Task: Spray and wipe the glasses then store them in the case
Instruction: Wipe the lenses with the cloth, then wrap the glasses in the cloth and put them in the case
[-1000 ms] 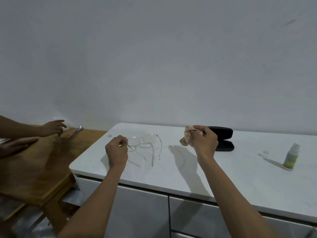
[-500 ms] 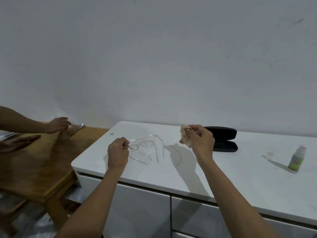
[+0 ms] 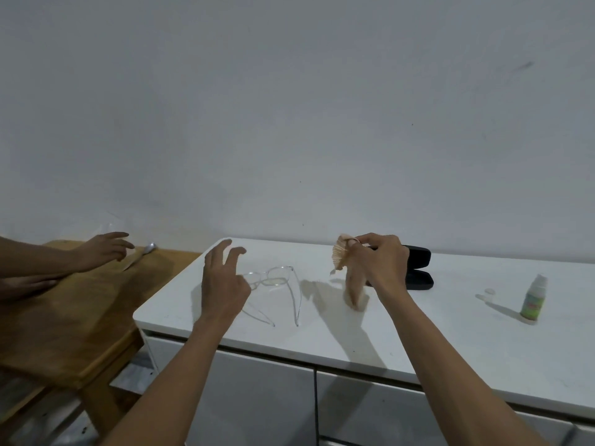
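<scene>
Clear-framed glasses lie on the white countertop, temples unfolded and pointing toward the near edge. Left hand hovers just above their left side, fingers spread apart, nothing in it. Right hand is raised near the glasses' right, fingers pinched shut on a peach cloth that hangs down close to the counter. Black case sits open behind that hand; spray bottle stands well apart to the right, its small cap off beside it. Risks, as I judge: thin clear frame is hard to see against white, so a grab could smudge a lens or bend a temple; the dangling cloth could drag the frame. Bottle label is green, text unreadable. Another person's hands rest on the wooden table at left.
</scene>
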{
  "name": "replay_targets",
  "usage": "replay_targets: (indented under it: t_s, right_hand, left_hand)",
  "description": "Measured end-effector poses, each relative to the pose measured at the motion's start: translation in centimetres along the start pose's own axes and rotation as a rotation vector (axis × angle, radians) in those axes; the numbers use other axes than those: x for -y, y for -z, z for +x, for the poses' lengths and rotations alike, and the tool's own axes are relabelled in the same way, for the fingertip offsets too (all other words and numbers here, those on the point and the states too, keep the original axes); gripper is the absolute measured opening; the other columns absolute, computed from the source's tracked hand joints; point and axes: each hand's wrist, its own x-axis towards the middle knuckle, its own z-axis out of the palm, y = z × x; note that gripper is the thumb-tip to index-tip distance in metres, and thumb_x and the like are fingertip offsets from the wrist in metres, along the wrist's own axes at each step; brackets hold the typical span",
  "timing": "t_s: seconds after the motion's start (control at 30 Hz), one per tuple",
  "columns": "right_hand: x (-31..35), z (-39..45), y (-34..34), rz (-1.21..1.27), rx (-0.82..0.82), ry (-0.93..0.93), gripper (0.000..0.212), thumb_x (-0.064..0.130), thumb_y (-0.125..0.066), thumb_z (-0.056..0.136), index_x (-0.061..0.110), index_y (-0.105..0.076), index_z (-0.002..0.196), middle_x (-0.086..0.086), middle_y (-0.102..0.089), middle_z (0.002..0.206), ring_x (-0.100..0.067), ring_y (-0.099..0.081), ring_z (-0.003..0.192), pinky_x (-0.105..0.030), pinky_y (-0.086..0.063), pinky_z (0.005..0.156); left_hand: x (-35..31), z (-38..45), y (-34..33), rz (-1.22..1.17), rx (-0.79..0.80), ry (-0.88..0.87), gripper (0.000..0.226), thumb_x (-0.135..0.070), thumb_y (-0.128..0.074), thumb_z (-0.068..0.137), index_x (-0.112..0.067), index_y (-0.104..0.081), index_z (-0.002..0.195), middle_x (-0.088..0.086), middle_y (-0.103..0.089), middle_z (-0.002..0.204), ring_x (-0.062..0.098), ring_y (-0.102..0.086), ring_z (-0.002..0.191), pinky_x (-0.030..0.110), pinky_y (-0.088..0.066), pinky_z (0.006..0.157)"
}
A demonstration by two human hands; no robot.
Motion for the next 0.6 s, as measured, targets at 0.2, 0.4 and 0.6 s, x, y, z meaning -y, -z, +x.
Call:
replay_targets:
  t_s: [0.2,0.4,0.6]
  right_hand:
    - [2.2,-0.2,3.1,0.063,0.105,0.026,0.007,0.025,-0.074,0.087,0.018,-0.076,0.085,0.003,-0.074,0.078,-0.018,-0.069,0.074,-0.027,-0.053,0.065]
    - [2.9,0.1,7.4,0.038,0.149,0.022,0.008,0.023,-0.075,0.085,0.015,-0.071,0.086,0.002,-0.074,0.086,-0.014,-0.068,0.078,-0.025,-0.047,0.063]
    - [2.4,1.2,12.0,0.042,0.123,0.033,0.012,0.008,-0.07,0.081,0.016,-0.066,0.072,0.004,-0.068,0.077,-0.015,-0.06,0.072,-0.025,-0.047,0.065]
  left_hand:
    - [-10.9,2.2,-1.0,-0.468,0.352,0.05,0.04,-0.039,-0.08,0.081,-0.021,-0.07,0.115,-0.005,-0.073,0.102,0.007,-0.066,0.098,0.024,-0.05,0.084]
    - [-18.1,2.7,-3.5,-0.736,0.622,0.098,0.012,-0.02,-0.081,0.081,-0.021,-0.073,0.071,-0.001,-0.072,0.072,0.012,-0.064,0.07,0.027,-0.046,0.072]
    - [-20.0,4.3,-3.8,-0.766,0.571,0.184,0.01,-0.011,-0.073,0.086,-0.017,-0.07,0.079,0.0,-0.072,0.075,0.009,-0.062,0.067,0.027,-0.048,0.07]
